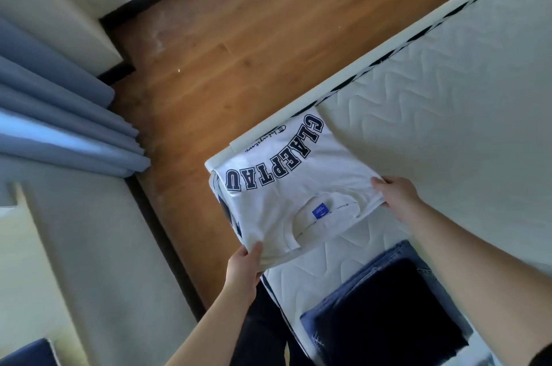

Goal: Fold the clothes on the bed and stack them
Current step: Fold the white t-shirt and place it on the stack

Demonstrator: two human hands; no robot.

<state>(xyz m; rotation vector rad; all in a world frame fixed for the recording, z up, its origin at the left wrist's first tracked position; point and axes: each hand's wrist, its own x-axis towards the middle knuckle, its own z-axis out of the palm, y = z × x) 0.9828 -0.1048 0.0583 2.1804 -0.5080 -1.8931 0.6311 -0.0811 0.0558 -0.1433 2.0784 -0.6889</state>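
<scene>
Both hands are gripping the folded white shirt (294,183) by its near corners, left hand (243,261) and right hand (397,196) at opposite ends of the collar edge. Its long axis is running away from them toward the bed (448,81) corner, while the folded stack (385,309) is lying nearer, under the right forearm.

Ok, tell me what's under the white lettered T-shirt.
Under the white T-shirt, at its left edge, another white garment with navy print shows. Below lies the mattress. How many garments are stacked beneath is covered.
</scene>
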